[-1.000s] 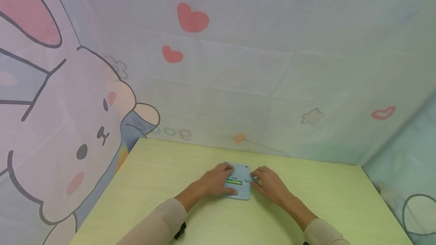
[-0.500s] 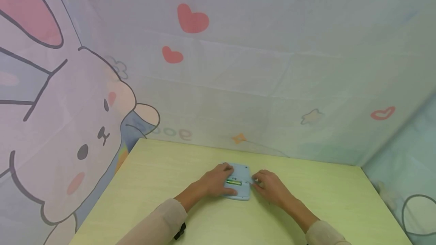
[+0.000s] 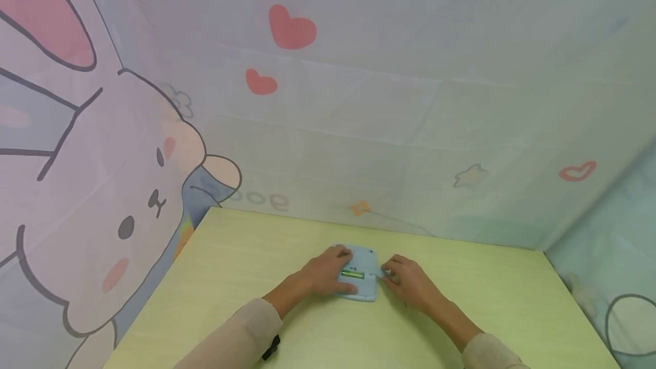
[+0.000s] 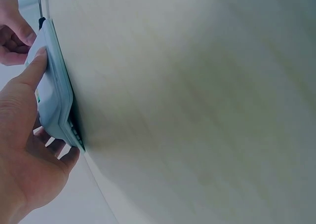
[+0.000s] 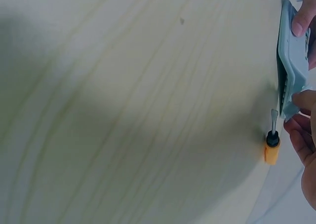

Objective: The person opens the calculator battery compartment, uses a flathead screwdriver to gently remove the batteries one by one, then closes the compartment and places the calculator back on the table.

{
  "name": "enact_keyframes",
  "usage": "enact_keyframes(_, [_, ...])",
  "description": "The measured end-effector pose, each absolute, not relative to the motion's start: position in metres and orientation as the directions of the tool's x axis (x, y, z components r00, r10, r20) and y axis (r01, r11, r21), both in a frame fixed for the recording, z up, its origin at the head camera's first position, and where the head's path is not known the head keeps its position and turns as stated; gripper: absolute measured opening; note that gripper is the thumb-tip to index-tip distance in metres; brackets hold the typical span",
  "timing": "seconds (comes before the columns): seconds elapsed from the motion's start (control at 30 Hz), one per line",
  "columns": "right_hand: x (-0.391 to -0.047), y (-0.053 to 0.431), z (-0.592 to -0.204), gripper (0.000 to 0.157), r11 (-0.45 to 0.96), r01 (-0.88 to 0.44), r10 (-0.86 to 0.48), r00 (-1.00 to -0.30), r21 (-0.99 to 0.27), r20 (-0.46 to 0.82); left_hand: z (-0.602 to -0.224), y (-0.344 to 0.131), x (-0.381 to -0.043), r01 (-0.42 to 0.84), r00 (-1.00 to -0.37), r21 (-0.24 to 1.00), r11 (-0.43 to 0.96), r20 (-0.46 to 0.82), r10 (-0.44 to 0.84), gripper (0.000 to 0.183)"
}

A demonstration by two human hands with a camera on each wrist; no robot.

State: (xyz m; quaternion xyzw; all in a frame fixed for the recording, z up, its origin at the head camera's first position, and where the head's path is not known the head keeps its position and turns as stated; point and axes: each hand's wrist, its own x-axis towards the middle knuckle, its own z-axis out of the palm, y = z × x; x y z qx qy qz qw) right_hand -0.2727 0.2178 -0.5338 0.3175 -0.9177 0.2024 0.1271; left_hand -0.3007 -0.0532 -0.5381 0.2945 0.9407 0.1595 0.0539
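Note:
A light blue calculator [image 3: 365,289] lies face down on the table, its battery compartment uncovered. One green battery [image 3: 352,274] sits in that compartment. My left hand [image 3: 324,272] grips the calculator's left side, thumb on the near part and fingers toward the far edge. At the opposite edge, my right hand [image 3: 410,282] pinches a small light blue battery cover [image 5: 292,108] between thumb and fingers, right at the calculator's end. Much of the cover is hidden by the fingers. Beside the right hand, a screwdriver [image 5: 271,147] with an orange handle lies on the table.
The pale yellow-green table [image 3: 256,255] reaches back to a fabric wall [image 3: 389,101] printed with hearts and a star. A large printed rabbit [image 3: 138,198] covers the left side. A dark strap [image 3: 271,348] shows by the left sleeve.
My right hand has shifted slightly to the right and nearer to me, with the cover still pinched. The left hand and the calculator stay in place.

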Motion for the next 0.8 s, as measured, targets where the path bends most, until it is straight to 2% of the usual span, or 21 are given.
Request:
enact_keyframes(0.23, [-0.272, 0.2205, -0.5357, 0.018, 0.714, -0.633, -0.528, -0.767, -0.298, 0.364, -0.5396, -0.0525, -0.3013, 0.542, -0.82, 0.32, 0.777, -0.003, 0.573, 0.094])
enact_keyframes(0.8, [-0.2685, 0.2244, -0.5397, 0.02, 0.73, -0.652, -0.544, -0.736, -0.207, 0.402, -0.538, -0.0539, -0.3006, 0.548, -0.813, 0.329, 0.769, -0.008, 0.582, 0.093])
